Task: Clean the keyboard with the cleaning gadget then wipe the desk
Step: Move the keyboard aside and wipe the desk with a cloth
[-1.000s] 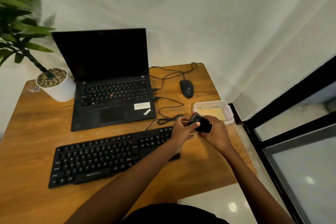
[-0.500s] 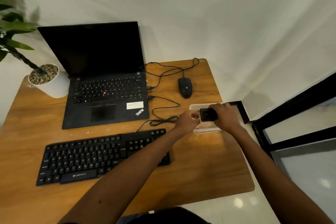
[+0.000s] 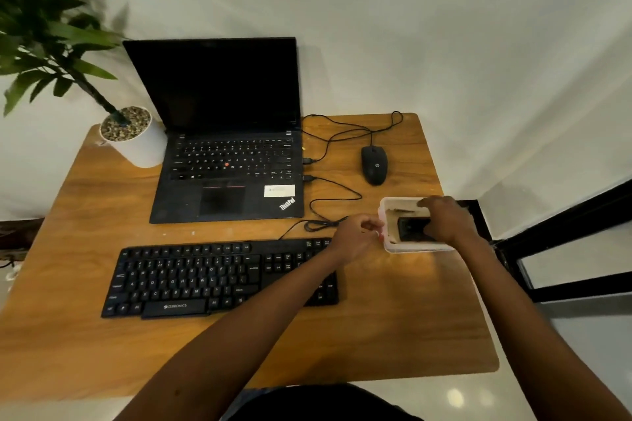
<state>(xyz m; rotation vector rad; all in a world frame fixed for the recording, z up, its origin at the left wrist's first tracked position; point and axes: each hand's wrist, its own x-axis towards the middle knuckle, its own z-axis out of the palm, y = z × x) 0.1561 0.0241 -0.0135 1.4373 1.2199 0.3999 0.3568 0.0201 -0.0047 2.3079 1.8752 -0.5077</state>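
Where the cleaning gadget (image 3: 412, 228) lies: in the plastic tub (image 3: 410, 247), right of centre.
Right hand (image 3: 449, 220): fingers curled over it.
Left hand (image 3: 355, 237): curled fingers at tub's rim; grip unclear.
Keyboard (image 3: 205, 277): lower centre.

An open black laptop (image 3: 225, 178), its screen dark, sits beyond and left of the left hand (image 3: 355, 237). A black mouse (image 3: 374, 164) lies beyond both hands, its cable (image 3: 371, 138) looping toward the laptop. A white potted plant (image 3: 136, 143) stands far to their left. A black window frame (image 3: 564, 222) runs right of the right hand (image 3: 451, 222).

Dim warm indoor light, soft shadows, slight motion blur, wide-angle bending at edges
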